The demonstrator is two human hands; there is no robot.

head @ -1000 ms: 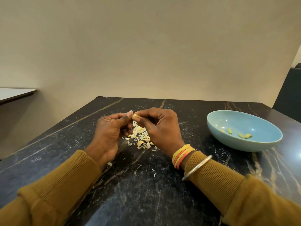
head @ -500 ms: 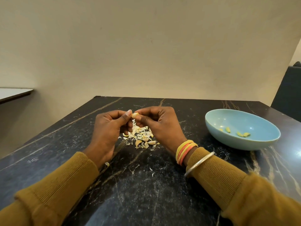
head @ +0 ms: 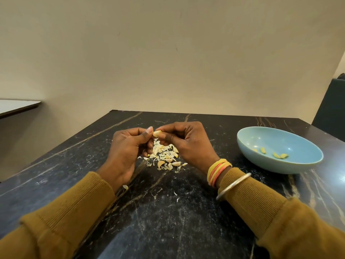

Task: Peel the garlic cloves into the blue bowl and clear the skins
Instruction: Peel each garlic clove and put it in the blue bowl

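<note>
A small pale garlic clove (head: 156, 133) is pinched between the fingertips of both hands above the table. My left hand (head: 128, 148) holds its left end with thumb and forefinger; my right hand (head: 186, 143) grips the right end, fingers curled. Below them lies a heap of white skins and unpeeled cloves (head: 165, 157) on the black marble table (head: 168, 212). The blue bowl (head: 302, 165) stands to the right with several peeled yellowish cloves (head: 274, 154) inside.
Stray skin flakes (head: 176, 196) lie on the table nearer me, one (head: 125, 187) beside my left wrist. A beige wall rises behind the table's far edge. A white tabletop (head: 16, 106) shows at far left, a dark seat (head: 330, 107) at far right.
Both hands stay together on the clove, with only slight finger shifts; the view has tilted a little. The heap and bowl have not moved.
</note>
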